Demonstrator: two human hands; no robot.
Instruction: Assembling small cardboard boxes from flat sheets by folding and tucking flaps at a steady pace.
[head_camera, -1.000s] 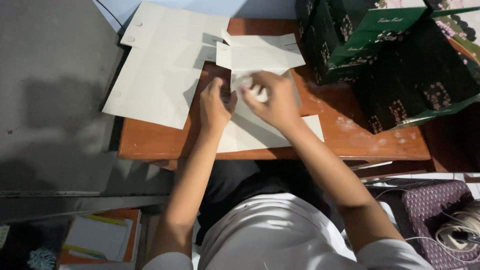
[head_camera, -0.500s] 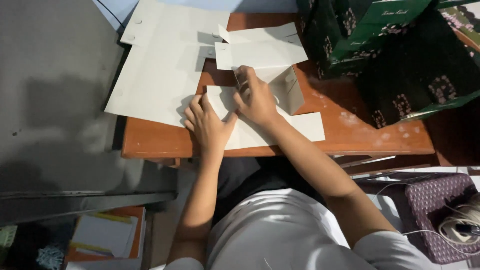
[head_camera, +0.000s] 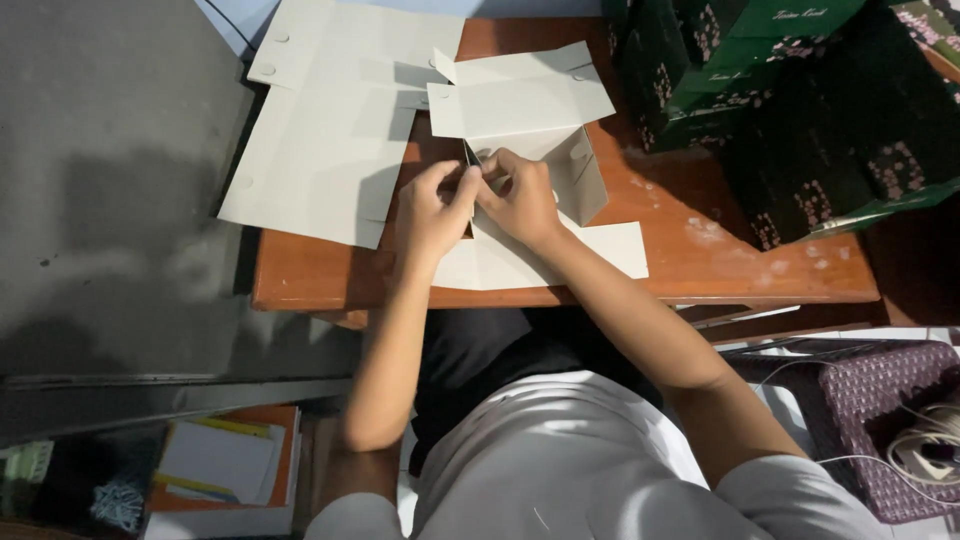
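**Hands folding pale card box blank on wooden desk**

Head view: both hands meet just above the middle of the frame, over a small brown wooden desk (head_camera: 700, 270). The left hand (head_camera: 432, 205) is curled, its thumb and fingertips pressed together on an edge of the grey-white box blank (head_camera: 520, 105), right where a dark slit shows between the fingers. The right hand (head_camera: 520, 200) is also bent inward, fingers pinching the same fold from the other side, so the two hands touch at the fingertips. The blank is partly raised: one panel lies flat toward the upper centre, a side flap (head_camera: 585, 180) stands tilted just right of the right hand, and another panel runs flat under the wrists toward the desk's near edge. A stack of flat card sheets (head_camera: 320, 150) lies in the upper left, overhanging the desk's left edge. Dark green patterned boxes (head_camera: 800, 100) fill the upper right. A woven purple basket (head_camera: 880, 400) with cables sits at lower right; books (head_camera: 220, 465) lie at lower left.
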